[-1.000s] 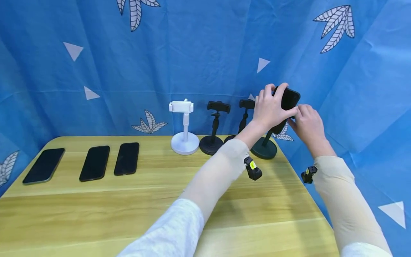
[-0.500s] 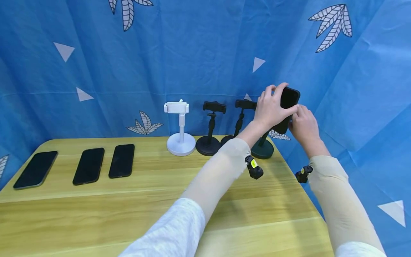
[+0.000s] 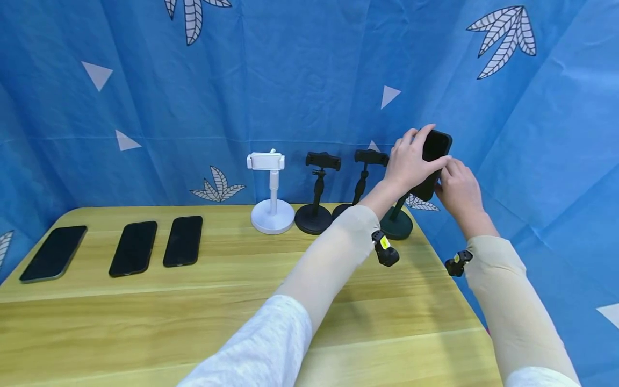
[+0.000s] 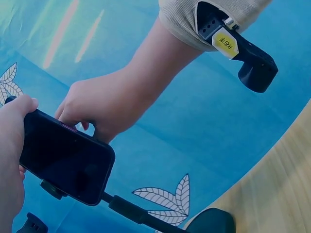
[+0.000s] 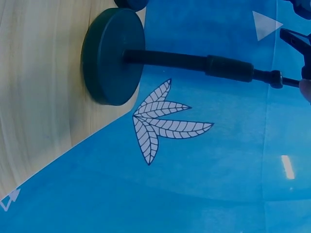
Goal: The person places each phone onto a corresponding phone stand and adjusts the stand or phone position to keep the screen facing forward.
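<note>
A black smartphone [image 3: 437, 146] sits tilted at the top of the dark green phone stand [image 3: 396, 226], at the table's far right corner. My left hand [image 3: 411, 164] grips it, thumb on the near side and fingers over the far edge. Curled at its right edge, my right hand [image 3: 459, 188] holds the top of the stand, its fingertips partly hidden behind the smartphone. Part of the stand's clamp [image 4: 52, 189] shows under the smartphone in the left wrist view. The stand's round base and stem [image 5: 165, 59] fill the upper part of the right wrist view.
Left of the green stand are a white phone stand [image 3: 273, 217] and two black ones, one [image 3: 314, 219] in full view and another [image 3: 360, 188] partly behind the left arm. Three smartphones, including the leftmost [image 3: 54, 252], lie on the table's left. A blue curtain [image 3: 309, 80] hangs behind.
The head view has turned slightly, so the table items sit further left. Both hands stay at the smartphone; the right fingertips have slipped a little further behind its edge.
</note>
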Motion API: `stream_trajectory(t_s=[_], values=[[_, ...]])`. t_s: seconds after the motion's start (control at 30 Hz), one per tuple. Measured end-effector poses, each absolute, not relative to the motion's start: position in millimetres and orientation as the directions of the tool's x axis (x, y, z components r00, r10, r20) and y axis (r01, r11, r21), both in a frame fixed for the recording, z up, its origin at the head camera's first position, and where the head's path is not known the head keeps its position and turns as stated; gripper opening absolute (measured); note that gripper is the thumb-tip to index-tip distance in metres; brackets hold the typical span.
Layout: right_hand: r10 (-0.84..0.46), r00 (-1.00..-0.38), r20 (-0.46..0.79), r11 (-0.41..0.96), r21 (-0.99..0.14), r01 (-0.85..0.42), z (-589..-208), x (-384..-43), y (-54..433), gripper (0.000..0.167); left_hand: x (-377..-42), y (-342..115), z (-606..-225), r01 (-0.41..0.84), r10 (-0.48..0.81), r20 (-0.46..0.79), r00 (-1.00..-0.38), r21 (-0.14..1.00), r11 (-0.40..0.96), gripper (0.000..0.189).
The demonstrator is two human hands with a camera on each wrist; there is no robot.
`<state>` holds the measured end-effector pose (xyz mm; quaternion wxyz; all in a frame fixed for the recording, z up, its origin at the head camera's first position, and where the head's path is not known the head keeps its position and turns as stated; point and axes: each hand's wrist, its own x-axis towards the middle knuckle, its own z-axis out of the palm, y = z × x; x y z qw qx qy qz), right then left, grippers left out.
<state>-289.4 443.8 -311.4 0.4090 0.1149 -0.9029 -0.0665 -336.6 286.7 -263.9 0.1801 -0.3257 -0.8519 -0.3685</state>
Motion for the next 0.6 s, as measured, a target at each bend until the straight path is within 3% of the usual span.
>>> stream_trajectory(t_s=[0.3,0.6], values=[[-0.293,-0.617,0.730,0.956,0.214,-0.201,-315.3,-287.1,448.8,0.032,-337.4,286.7,-265.1,0.672,0.414,0.532,-0.739,0.537,0.510,0.075],[-0.349,-0.524,0.777,0.936,0.262,-0.235,-315.4,-286.6,445.3,0.018,-337.2,287.9,-262.4,0.621,0.351,0.515,-0.782,0.595,0.510,0.075]])
